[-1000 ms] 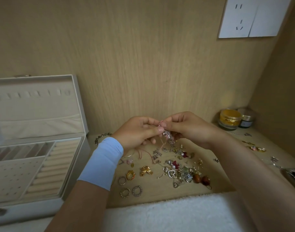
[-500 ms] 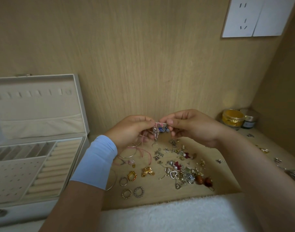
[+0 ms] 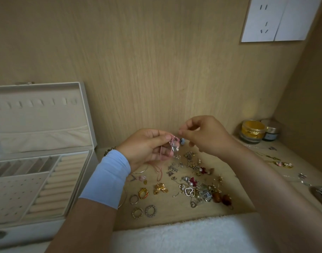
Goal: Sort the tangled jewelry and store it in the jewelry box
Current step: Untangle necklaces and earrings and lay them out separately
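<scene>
— Where is the jewelry box [image 3: 34, 231]?
— Open on the worktop [image 3: 174, 214] at my left, unmoved.
— And your hands?
— My left hand [image 3: 147, 148] pinches the pink-corded tangle [image 3: 173, 143] above the loose pile [image 3: 196, 189]. My right hand [image 3: 206, 137], joined to it half a second ago, now sits slightly apart, thumb and forefinger tips pressed together; I cannot tell whether a thread lies between them.
— The tangle itself?
— Its cord trails past my left palm; a blue bead [image 3: 182, 140] hangs beside my right fingertips [image 3: 180, 132].
</scene>
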### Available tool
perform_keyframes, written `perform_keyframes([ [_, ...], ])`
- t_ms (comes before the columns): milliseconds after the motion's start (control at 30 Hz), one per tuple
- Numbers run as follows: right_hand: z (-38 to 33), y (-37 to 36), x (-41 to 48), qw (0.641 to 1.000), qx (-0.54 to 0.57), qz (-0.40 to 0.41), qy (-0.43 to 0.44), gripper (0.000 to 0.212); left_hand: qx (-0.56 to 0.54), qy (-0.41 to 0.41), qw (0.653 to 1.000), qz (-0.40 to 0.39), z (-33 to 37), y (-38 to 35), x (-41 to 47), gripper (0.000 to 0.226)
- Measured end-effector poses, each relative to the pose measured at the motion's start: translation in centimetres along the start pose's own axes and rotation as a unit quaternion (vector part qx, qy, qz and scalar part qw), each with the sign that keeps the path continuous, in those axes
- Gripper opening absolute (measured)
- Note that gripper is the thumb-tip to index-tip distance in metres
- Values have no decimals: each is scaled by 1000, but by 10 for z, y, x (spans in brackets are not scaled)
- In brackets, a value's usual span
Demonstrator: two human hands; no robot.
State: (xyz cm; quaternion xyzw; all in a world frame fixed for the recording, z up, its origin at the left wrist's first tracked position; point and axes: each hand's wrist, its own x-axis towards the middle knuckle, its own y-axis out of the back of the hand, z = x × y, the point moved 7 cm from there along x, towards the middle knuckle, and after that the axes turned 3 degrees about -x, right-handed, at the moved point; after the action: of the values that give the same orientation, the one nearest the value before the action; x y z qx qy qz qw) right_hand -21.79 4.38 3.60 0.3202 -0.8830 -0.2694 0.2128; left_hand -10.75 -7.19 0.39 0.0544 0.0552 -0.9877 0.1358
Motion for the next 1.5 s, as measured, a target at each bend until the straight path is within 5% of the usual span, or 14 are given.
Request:
perform_keyframes([
  [200,-7,-7,-6,997,40,-71,-18,23,-37,-6,998,54,5,5,1,13],
  [467,-14,-14,-5,998,22,-36,56,4,-33,7,997,74,7,9,-1,17],
  [700,-13,-11,-7,998,-31,9,58,16,-24,17,997,76,11,4,-1,21],
  [867,-15,-6,-5,996,5,-33,77,2,30,28,997,61,13,4,-3,21],
  [1100,-12,-5,-7,985,143,-92,31,12,187,-19,975,118,21,17,-2,10],
  [1267,-9,-6,-7,980,157,-111,43,13,192,-44,978,61,21,2,-4,17],
  [1500,-6,-11,-8,974,153,-164,40,16,206,-72,973,80,22,3,-5,5],
])
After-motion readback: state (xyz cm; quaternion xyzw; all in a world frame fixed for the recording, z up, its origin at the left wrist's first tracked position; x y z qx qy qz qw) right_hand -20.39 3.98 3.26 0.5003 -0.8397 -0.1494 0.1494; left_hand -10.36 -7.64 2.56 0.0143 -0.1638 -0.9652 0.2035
